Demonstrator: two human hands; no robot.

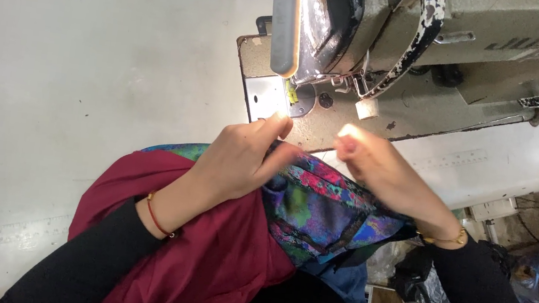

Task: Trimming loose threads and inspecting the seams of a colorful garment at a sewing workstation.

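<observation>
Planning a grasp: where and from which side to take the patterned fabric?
Probably the folded edge of the patterned fabric, from above on the machine side. That edge lies bunched and raised between left hand and right hand; the rest drapes off the table under maroon cloth.

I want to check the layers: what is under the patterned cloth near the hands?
The dark red cloth lies under the patterned cloth, showing at its left side. Both hands, left and right, pinch its top edge. What lies below its middle is covered.
</observation>
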